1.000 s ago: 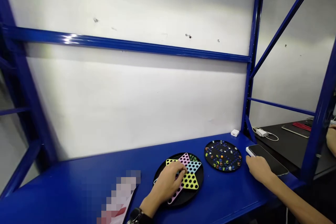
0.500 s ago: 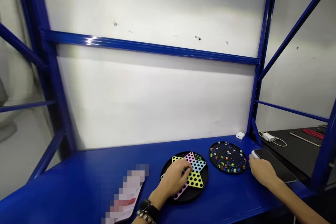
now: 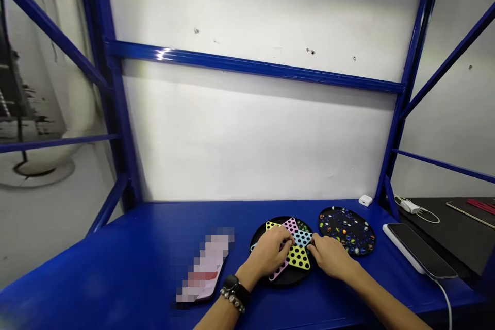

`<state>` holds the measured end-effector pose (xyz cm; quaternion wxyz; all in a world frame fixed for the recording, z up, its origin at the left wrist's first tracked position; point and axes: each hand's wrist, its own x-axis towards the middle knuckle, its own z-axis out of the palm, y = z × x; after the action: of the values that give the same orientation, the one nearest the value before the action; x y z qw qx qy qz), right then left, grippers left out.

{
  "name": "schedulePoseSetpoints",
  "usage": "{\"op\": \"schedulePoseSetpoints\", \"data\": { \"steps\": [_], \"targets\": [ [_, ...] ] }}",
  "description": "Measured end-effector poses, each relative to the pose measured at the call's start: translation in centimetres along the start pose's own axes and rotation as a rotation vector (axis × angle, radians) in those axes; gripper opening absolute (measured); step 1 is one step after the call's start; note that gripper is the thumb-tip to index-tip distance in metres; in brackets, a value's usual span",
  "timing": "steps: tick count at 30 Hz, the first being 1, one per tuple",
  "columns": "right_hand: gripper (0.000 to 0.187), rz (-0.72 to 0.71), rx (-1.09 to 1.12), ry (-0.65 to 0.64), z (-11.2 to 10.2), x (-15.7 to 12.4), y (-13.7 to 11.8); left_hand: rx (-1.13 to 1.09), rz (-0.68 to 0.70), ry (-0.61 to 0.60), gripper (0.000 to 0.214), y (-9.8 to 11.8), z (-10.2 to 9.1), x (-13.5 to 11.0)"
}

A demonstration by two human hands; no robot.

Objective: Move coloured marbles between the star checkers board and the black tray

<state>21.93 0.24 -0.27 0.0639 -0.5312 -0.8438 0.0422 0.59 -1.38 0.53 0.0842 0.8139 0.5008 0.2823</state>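
A star-shaped Chinese checkers board [image 3: 299,258] with pink, yellow and light blue sections full of black holes lies over a round black tray [image 3: 288,279]. My left hand [image 3: 270,250] rests over the star's middle and left side with curled fingers, thumb close to the forefinger; anything between them is hidden. At the star's right light-blue point, my right hand [image 3: 333,257] has its thumb and forefinger around the tip. Green marbles [image 3: 304,226] show behind the star. To the right, a second round black tray [image 3: 340,224] holds several coloured marbles.
A phone [image 3: 423,250] lies on a white block at right, with a white cable. Left of my arm lies another phone [image 3: 209,273], partly pixelated. A white charger [image 3: 365,200] stands at the back edge. Blue rack posts and a crossbar [image 3: 251,66] frame the white wall.
My right hand has moved left from the phone on the white block to the star's right point. My left hand stays over the board. The whole view has shifted.
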Motion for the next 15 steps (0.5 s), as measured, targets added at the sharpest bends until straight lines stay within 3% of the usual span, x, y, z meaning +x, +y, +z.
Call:
{"op": "schedulePoseSetpoints", "data": {
  "steps": [9,15],
  "targets": [
    [0.030,0.032,0.286,0.108,-0.4,1.3,0.9,0.019,0.023,0.012,0.024,0.2,-0.1,0.0],
    [0.026,0.009,0.153,0.131,0.4,2.0,-0.1,0.025,0.023,0.004,0.022,0.0,0.2,0.0]
  ]
}}
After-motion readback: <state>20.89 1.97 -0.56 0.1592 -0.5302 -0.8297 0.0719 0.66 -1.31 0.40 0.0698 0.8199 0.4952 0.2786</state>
